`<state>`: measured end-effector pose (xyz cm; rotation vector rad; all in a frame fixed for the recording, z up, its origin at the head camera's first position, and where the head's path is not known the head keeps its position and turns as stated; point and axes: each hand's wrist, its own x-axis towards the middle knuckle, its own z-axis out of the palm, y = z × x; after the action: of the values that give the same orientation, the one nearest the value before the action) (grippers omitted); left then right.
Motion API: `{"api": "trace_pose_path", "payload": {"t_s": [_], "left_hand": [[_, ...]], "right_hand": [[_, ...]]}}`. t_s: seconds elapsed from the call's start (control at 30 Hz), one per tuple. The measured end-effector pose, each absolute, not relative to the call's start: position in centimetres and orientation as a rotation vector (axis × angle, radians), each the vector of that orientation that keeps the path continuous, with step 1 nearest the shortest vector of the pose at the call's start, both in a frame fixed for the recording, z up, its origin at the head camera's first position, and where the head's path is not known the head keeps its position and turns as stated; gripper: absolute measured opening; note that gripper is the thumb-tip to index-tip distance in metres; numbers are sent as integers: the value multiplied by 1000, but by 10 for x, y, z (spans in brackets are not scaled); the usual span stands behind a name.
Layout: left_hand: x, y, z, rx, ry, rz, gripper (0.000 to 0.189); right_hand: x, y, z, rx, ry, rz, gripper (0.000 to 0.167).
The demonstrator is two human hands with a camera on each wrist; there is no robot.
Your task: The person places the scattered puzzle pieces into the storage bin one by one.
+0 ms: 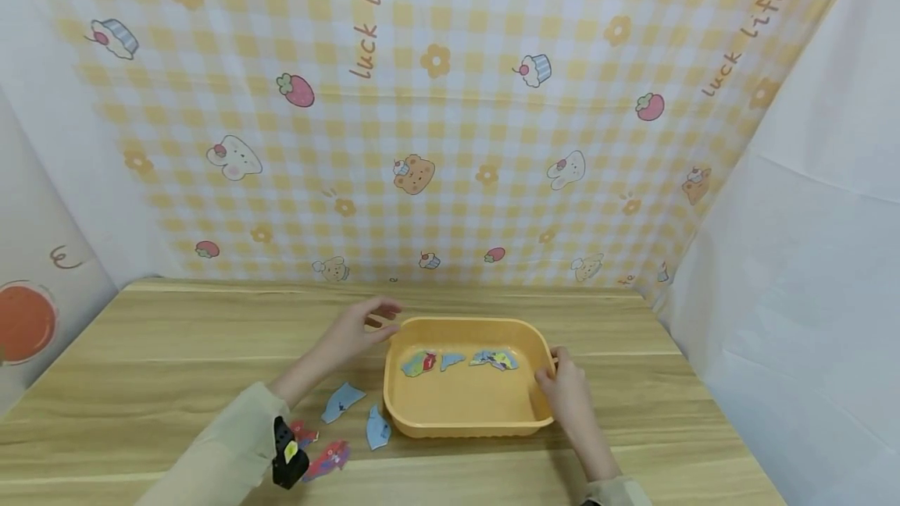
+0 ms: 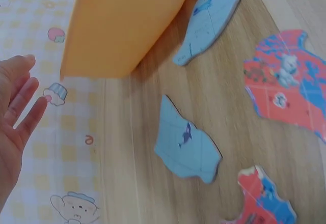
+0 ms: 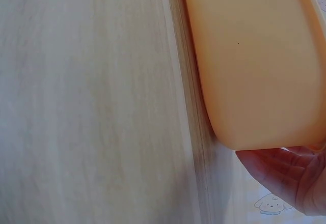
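A yellow-orange plastic basin (image 1: 466, 429) sits on the table, with several puzzle pieces (image 1: 420, 364) along its far inner side. My right hand (image 1: 568, 390) grips the basin's right rim, thumb inside and fingers round the outside; the right wrist view shows fingers (image 3: 270, 170) against its end wall. At the far left corner, my left hand (image 1: 351, 330) is spread loosely with nothing in it; a gap separates it from the basin in the left wrist view. Two light blue puzzle pieces (image 2: 187, 145) lie left of the basin, near red, blue and purple ones (image 2: 288, 79).
The wood-grain table (image 1: 197, 342) meets a yellow checked cloth (image 1: 450, 123) behind it. White sheeting (image 1: 787, 256) hangs at the right. A black wrist device (image 1: 288, 455) on the left sleeve partly covers the red pieces in the head view.
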<state>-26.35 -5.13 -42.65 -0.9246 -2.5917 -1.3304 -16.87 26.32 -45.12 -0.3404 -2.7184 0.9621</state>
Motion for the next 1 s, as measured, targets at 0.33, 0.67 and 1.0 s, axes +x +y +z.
{"api": "trace_pose_path", "payload": {"t_s": [0.33, 0.67, 1.0], "left_hand": [[-259, -73, -429, -827, -2671, -1370, 40], [-252, -103, -434, -866, -2884, -1288, 58], [-246, -117, -440, -848, -3034, -1237, 55]], "right_hand": [[-169, 262, -451, -334, -2703, 959, 30], [-168, 262, -450, -353, -2723, 1007, 31], [-167, 263, -448, -360, -2739, 1015, 32]]}}
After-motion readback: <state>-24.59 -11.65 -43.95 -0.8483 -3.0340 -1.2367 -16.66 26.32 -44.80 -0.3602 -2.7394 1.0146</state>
